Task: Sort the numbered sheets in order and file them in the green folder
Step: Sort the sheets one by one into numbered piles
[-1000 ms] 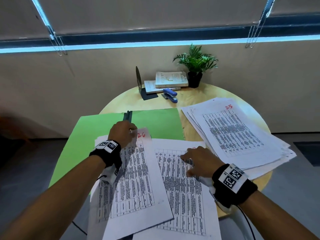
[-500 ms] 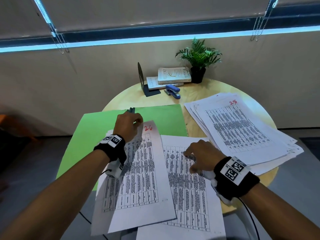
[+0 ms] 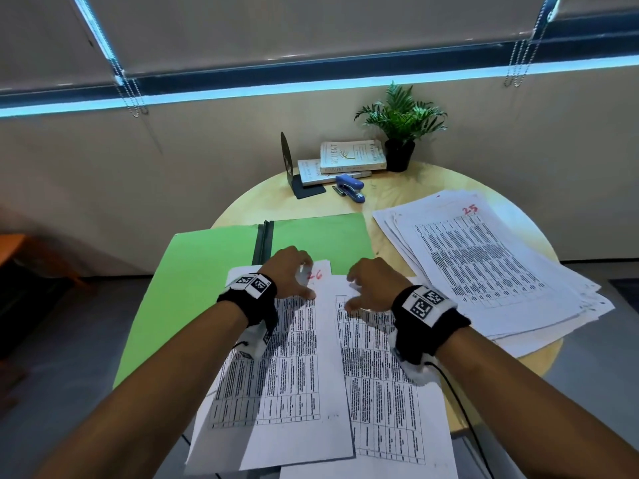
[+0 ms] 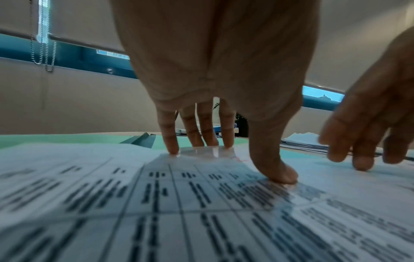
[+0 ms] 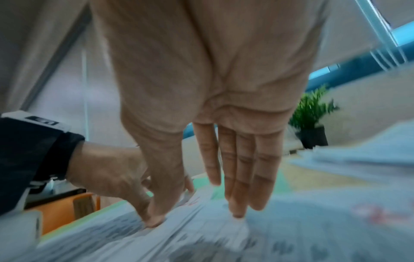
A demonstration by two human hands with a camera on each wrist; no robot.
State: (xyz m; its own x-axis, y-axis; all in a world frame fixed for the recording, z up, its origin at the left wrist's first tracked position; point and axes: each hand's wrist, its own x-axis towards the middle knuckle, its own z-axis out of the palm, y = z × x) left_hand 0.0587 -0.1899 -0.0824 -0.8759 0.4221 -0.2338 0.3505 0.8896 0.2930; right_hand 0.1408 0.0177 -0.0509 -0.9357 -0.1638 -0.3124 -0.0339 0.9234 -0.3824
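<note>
Both hands (image 3: 288, 271) (image 3: 373, 283) fingertips-down on sheets (image 3: 297, 357)

Sheet 26 (image 3: 304, 357) overlaps another sheet (image 3: 383, 392) on the open green folder (image 3: 193, 281)

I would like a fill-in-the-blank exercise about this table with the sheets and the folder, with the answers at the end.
1. The sheet under the left hand bears the red number ____.
2. The pile on the right has the red number ____ on top.
3. The open folder is ____ in colour.
4. Beside the books lies a blue ____.

Missing words: 26; 25; green; stapler
</note>
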